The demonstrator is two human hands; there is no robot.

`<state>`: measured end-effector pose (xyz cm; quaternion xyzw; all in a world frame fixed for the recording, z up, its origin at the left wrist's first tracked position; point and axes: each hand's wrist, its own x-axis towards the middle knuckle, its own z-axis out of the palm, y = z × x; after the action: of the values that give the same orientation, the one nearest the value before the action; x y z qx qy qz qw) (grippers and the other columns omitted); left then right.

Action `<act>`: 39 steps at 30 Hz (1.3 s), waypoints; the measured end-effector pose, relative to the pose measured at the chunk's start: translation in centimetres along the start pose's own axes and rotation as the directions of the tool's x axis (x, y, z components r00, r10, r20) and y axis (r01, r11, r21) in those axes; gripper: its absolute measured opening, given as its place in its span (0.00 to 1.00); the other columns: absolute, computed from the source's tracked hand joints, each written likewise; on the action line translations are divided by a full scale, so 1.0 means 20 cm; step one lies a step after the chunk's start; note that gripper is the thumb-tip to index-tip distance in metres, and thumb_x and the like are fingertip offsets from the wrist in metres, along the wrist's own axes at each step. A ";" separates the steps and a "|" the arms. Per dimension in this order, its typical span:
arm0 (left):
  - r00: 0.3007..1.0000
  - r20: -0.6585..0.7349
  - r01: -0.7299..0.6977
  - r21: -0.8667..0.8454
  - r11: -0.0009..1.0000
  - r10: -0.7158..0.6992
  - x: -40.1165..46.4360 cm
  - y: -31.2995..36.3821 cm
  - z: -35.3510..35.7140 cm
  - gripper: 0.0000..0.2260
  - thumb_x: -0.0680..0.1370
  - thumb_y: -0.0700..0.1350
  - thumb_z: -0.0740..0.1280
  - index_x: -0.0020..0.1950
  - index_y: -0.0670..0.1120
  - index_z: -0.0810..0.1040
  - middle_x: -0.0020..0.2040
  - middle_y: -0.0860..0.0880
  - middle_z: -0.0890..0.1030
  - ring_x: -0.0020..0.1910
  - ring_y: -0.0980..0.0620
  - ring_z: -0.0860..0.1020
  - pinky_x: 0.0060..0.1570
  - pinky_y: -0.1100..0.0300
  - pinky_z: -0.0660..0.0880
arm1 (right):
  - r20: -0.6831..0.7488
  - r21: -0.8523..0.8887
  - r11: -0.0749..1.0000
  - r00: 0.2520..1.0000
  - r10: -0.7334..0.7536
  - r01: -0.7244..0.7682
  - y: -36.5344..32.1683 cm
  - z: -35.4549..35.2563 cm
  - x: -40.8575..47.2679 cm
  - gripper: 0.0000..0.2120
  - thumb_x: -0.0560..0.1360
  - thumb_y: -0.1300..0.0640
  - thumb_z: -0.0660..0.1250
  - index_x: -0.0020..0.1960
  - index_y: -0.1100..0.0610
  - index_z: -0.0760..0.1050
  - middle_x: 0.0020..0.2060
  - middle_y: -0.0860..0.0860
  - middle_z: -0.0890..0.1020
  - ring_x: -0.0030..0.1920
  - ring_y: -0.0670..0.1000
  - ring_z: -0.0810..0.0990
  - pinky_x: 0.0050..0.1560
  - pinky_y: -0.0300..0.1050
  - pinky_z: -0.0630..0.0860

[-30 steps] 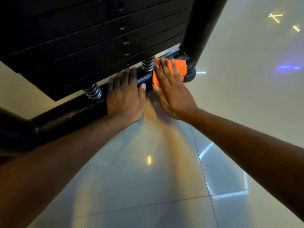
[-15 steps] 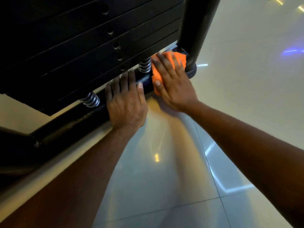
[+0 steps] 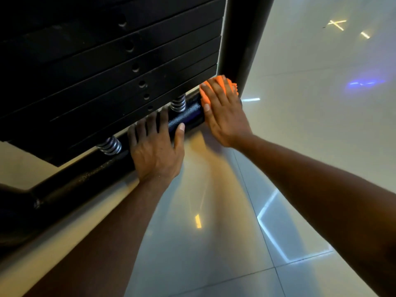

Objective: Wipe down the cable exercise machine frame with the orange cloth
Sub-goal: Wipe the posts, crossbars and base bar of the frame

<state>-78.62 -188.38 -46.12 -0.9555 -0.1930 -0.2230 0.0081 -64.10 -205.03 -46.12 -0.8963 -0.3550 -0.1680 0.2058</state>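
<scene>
The black bottom bar of the machine frame (image 3: 188,116) runs diagonally from lower left to upper right, low over the floor. My right hand (image 3: 225,112) presses the orange cloth (image 3: 221,81) flat onto the bar's right end, right against the black upright post (image 3: 242,50). Most of the cloth is hidden under my straight fingers. My left hand (image 3: 156,144) rests on the bar further left, fingers laid over its top and thumb stretched along the front.
A black weight stack (image 3: 96,71) with pin holes hangs just above the bar on two coiled chrome springs (image 3: 179,102) (image 3: 109,145). Glossy pale floor tiles (image 3: 214,243) spread below and to the right.
My right hand has slid the cloth rightward along the bar until it meets the upright post. My left hand has stayed on the bar.
</scene>
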 end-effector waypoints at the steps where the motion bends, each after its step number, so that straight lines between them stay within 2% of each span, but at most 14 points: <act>1: 1.000 0.003 0.004 -0.005 1.000 -0.004 0.00 0.00 0.00 0.26 0.89 0.61 0.52 0.81 0.48 0.68 0.75 0.43 0.76 0.74 0.40 0.73 0.75 0.42 0.62 | 0.000 0.037 0.999 1.000 0.013 -0.013 -0.07 0.02 -0.02 0.26 0.91 0.49 0.53 0.87 0.57 0.60 0.86 0.56 0.60 0.88 0.62 0.48 0.85 0.68 0.48; 3: 1.000 0.002 0.006 -0.007 1.000 -0.006 0.00 0.00 -0.01 0.25 0.89 0.58 0.51 0.82 0.48 0.68 0.76 0.43 0.76 0.74 0.40 0.73 0.75 0.41 0.63 | 0.061 0.075 0.995 0.996 -0.072 0.067 -0.18 0.04 -0.09 0.28 0.91 0.50 0.54 0.88 0.58 0.55 0.88 0.56 0.56 0.88 0.61 0.44 0.86 0.66 0.45; 6: 1.000 -0.002 0.000 0.000 1.000 0.000 0.00 0.00 -0.01 0.25 0.90 0.57 0.50 0.82 0.47 0.68 0.76 0.44 0.75 0.74 0.41 0.73 0.75 0.42 0.62 | 0.109 0.055 0.977 0.972 -0.209 0.204 -0.10 -0.02 -0.10 0.29 0.91 0.49 0.54 0.89 0.56 0.52 0.88 0.54 0.54 0.88 0.57 0.43 0.87 0.59 0.41; 10: 1.000 0.000 0.000 -0.017 1.000 0.000 0.00 0.00 -0.02 0.25 0.89 0.57 0.52 0.82 0.47 0.69 0.76 0.43 0.76 0.74 0.41 0.73 0.75 0.42 0.63 | 0.053 -0.007 0.998 0.997 -0.056 0.056 0.06 -0.06 0.01 0.27 0.91 0.46 0.49 0.88 0.52 0.58 0.86 0.52 0.62 0.88 0.56 0.52 0.85 0.64 0.53; 13: 1.000 0.020 0.009 -0.015 1.000 -0.009 0.00 0.00 -0.03 0.26 0.88 0.60 0.54 0.81 0.47 0.69 0.76 0.43 0.76 0.74 0.40 0.73 0.75 0.42 0.62 | 0.025 0.078 0.996 0.999 0.033 -0.035 -0.09 -0.02 -0.01 0.26 0.91 0.48 0.52 0.86 0.55 0.61 0.85 0.54 0.62 0.88 0.59 0.49 0.86 0.65 0.48; 18: 1.000 0.016 0.002 -0.006 1.000 -0.002 0.00 0.00 -0.01 0.27 0.87 0.62 0.54 0.81 0.48 0.69 0.76 0.43 0.75 0.74 0.40 0.72 0.75 0.41 0.62 | 0.137 0.037 0.981 0.971 -0.196 0.192 -0.02 -0.05 -0.04 0.28 0.91 0.45 0.53 0.88 0.52 0.55 0.87 0.52 0.57 0.88 0.54 0.43 0.87 0.61 0.44; 21: 1.000 0.023 0.004 -0.004 1.000 -0.004 0.01 0.00 -0.02 0.28 0.88 0.64 0.53 0.81 0.48 0.69 0.75 0.42 0.76 0.74 0.40 0.72 0.75 0.41 0.63 | 0.111 -0.013 0.997 0.991 -0.074 0.076 0.08 -0.07 0.01 0.28 0.91 0.43 0.50 0.88 0.51 0.55 0.87 0.51 0.57 0.88 0.56 0.46 0.86 0.65 0.49; 24: 0.999 0.032 0.000 -0.001 1.000 0.000 0.01 0.01 -0.02 0.28 0.88 0.64 0.53 0.81 0.48 0.68 0.75 0.42 0.76 0.73 0.39 0.73 0.74 0.40 0.63 | 0.075 0.063 0.997 0.997 0.031 -0.035 -0.06 -0.04 -0.02 0.27 0.91 0.46 0.52 0.88 0.53 0.58 0.87 0.53 0.57 0.88 0.59 0.43 0.87 0.62 0.43; 27: 0.998 0.055 -0.018 0.018 1.000 0.017 0.01 0.00 -0.03 0.28 0.88 0.63 0.52 0.82 0.48 0.67 0.75 0.41 0.75 0.73 0.38 0.72 0.74 0.40 0.64 | 0.171 0.078 0.994 0.981 -0.088 0.076 -0.12 -0.04 -0.07 0.28 0.91 0.44 0.52 0.89 0.50 0.53 0.88 0.50 0.53 0.88 0.55 0.39 0.85 0.59 0.40; 29: 0.997 0.072 -0.021 0.028 0.999 0.019 0.01 0.00 -0.04 0.28 0.88 0.62 0.52 0.83 0.48 0.65 0.76 0.41 0.74 0.74 0.38 0.71 0.76 0.39 0.63 | 0.200 0.045 0.991 0.971 -0.132 0.126 -0.02 -0.07 -0.04 0.29 0.91 0.42 0.50 0.89 0.48 0.51 0.88 0.49 0.52 0.88 0.55 0.42 0.86 0.61 0.42; 32: 0.995 0.095 0.008 0.058 0.998 -0.014 0.00 0.03 -0.05 0.28 0.89 0.61 0.52 0.85 0.48 0.62 0.79 0.41 0.71 0.77 0.37 0.68 0.78 0.37 0.58 | 0.137 0.000 0.999 0.989 -0.053 0.054 0.08 -0.07 0.02 0.28 0.91 0.41 0.47 0.88 0.49 0.55 0.87 0.51 0.57 0.88 0.57 0.48 0.86 0.66 0.49; 35: 0.993 0.112 0.029 0.068 0.997 -0.037 -0.02 0.06 -0.05 0.28 0.89 0.60 0.51 0.85 0.48 0.60 0.81 0.41 0.69 0.80 0.36 0.65 0.80 0.36 0.54 | 0.101 0.084 0.996 0.994 0.032 -0.040 -0.08 -0.02 -0.02 0.26 0.91 0.45 0.51 0.88 0.51 0.58 0.87 0.52 0.58 0.88 0.59 0.45 0.87 0.60 0.40; 37: 0.993 0.109 0.032 0.053 0.998 -0.038 -0.02 0.06 -0.04 0.28 0.89 0.60 0.52 0.85 0.48 0.60 0.81 0.41 0.68 0.80 0.36 0.65 0.81 0.36 0.55 | 0.164 0.092 0.994 0.984 -0.069 0.054 -0.13 -0.01 -0.07 0.27 0.91 0.44 0.51 0.88 0.49 0.55 0.88 0.50 0.55 0.88 0.57 0.42 0.87 0.61 0.42; 39: 0.993 0.112 0.027 0.045 0.999 -0.032 -0.02 0.05 -0.04 0.28 0.89 0.60 0.52 0.85 0.48 0.60 0.81 0.41 0.68 0.80 0.36 0.65 0.80 0.36 0.56 | 0.196 0.046 0.987 0.968 -0.158 0.152 -0.04 -0.04 -0.04 0.28 0.91 0.42 0.50 0.89 0.47 0.53 0.88 0.50 0.55 0.88 0.57 0.45 0.86 0.65 0.47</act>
<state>-78.99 -189.47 -45.43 -0.9632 -0.2119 -0.1645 0.0147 -65.28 -205.28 -45.61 -0.8749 -0.4451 -0.0878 0.1694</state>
